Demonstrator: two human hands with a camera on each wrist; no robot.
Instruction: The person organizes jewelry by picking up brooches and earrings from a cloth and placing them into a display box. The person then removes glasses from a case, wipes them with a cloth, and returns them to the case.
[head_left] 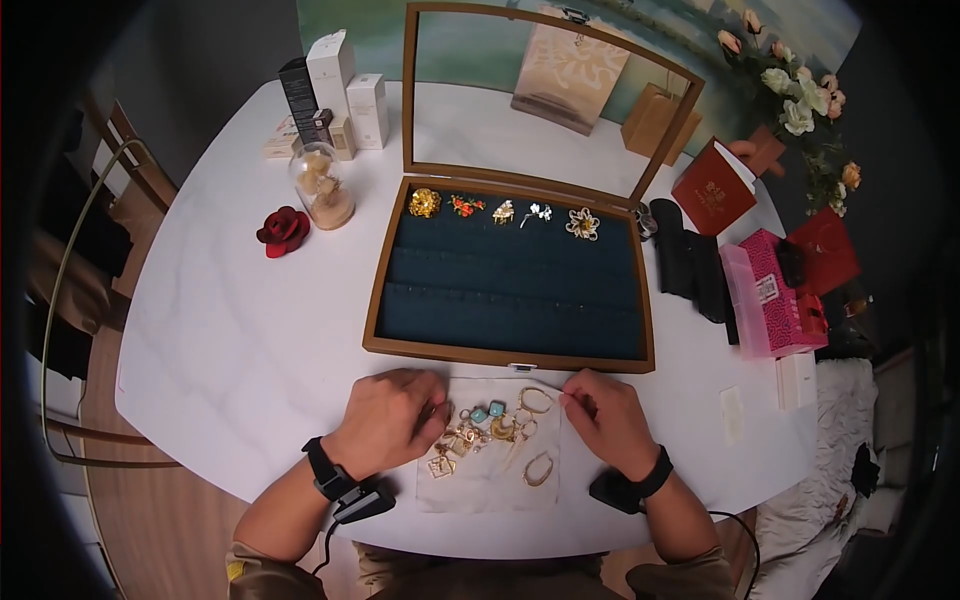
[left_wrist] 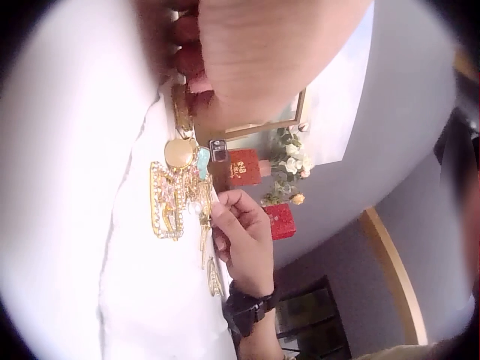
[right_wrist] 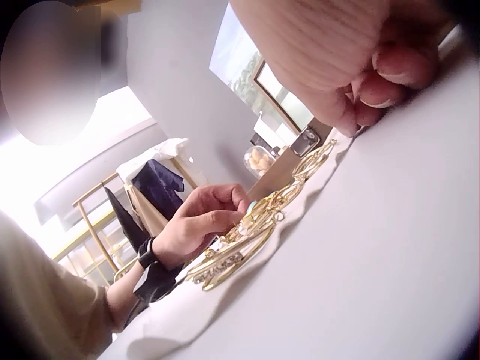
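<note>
A white cloth [head_left: 487, 490] lies on the table with gold jewellery spread on it. Its far left corner is under the curled fingers of my left hand [head_left: 390, 420], which pinches it. My right hand [head_left: 608, 418] pinches the far right corner between thumb and fingertips. Between the hands are turquoise square earrings [head_left: 497, 408], a gold crescent piece [head_left: 503, 428], hoop earrings [head_left: 538, 469] and a square pendant-like piece [head_left: 441, 463]. Just beyond the cloth stands a wooden jewellery box [head_left: 510, 362], its glass lid raised, with several brooches [head_left: 583, 223] along the back row of its dark lining.
At the back left stand small cartons [head_left: 368, 112], a glass dome [head_left: 322, 190] and a red fabric rose [head_left: 284, 232]. To the right are black pouches [head_left: 690, 262], a red box [head_left: 714, 188], a pink case [head_left: 768, 290] and flowers [head_left: 798, 115].
</note>
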